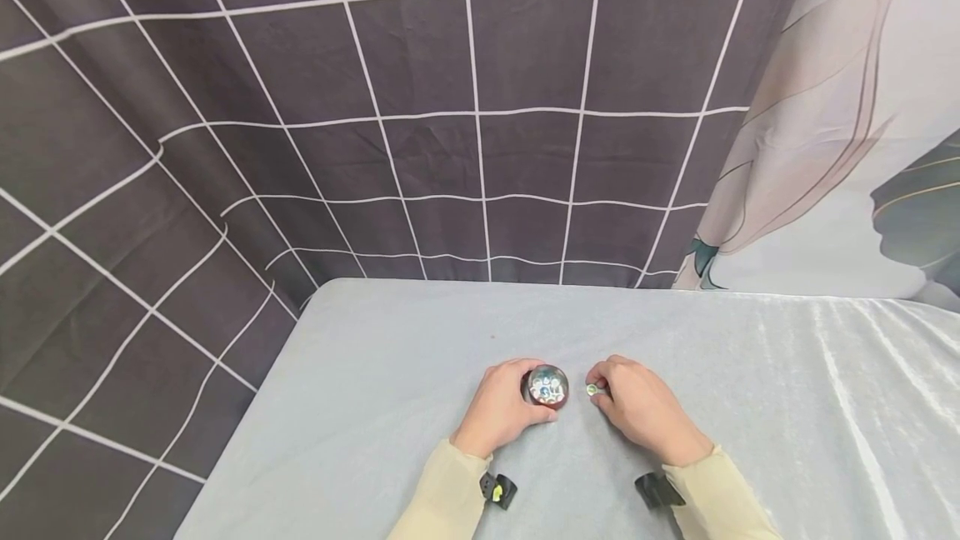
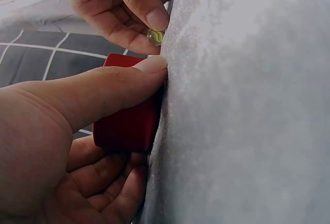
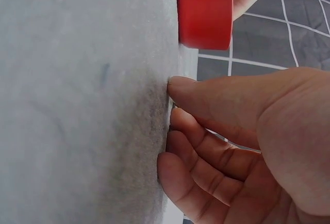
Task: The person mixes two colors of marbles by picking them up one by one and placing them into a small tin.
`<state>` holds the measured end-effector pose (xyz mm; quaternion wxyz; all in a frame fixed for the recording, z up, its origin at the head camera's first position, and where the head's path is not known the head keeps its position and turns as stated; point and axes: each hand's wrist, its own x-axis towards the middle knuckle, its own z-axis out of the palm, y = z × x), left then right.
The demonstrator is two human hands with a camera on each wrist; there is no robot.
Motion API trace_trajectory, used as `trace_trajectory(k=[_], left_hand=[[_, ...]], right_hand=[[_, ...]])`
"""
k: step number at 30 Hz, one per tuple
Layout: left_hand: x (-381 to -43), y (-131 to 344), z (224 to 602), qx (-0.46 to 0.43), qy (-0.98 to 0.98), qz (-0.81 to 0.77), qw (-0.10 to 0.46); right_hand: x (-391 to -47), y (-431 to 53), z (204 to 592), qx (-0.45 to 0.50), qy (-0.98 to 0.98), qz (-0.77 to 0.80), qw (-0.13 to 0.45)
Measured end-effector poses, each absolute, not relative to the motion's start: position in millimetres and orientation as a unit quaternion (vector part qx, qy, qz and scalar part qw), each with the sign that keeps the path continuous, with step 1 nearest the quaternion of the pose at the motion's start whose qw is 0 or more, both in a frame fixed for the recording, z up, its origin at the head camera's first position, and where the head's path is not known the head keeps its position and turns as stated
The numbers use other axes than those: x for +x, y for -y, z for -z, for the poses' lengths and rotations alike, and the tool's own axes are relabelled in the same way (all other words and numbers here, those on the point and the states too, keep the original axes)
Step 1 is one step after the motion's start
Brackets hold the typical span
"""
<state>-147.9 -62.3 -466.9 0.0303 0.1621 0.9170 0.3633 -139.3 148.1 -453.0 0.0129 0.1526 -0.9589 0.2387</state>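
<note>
My left hand [image 1: 498, 408] grips a small round red container [image 3: 206, 15] standing on the cloth, thumb on the near side and fingers around the far side. Several shiny glass marbles [image 1: 547, 390] show inside its open top in the head view. Just to the right, my right hand [image 1: 641, 402] pinches a clear marble [image 2: 155, 37] with a yellow-green swirl between thumb and finger, low at the cloth. In the head view that marble lies a short gap from the container. The right wrist view hides it behind the thumb and curled fingers.
A pale, velvety cloth [image 1: 360, 407] covers the table, with creases at the right. Behind and left hangs a dark curtain [image 1: 420, 157] with white grid lines. A leaf-patterned curtain [image 1: 825, 173] hangs at the back right. Dark straps with small devices [image 1: 498, 490] sit at the wrists.
</note>
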Motion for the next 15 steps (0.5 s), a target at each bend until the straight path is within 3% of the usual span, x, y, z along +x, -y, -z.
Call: trace_trajectory(k=[15], left_hand=[[-147.2, 62.3, 465.9, 0.161, -0.915, -0.368, 0.030]], right_hand=[[-139.5, -148.3, 451.0, 0.153, 0.959, -0.240, 0.006]])
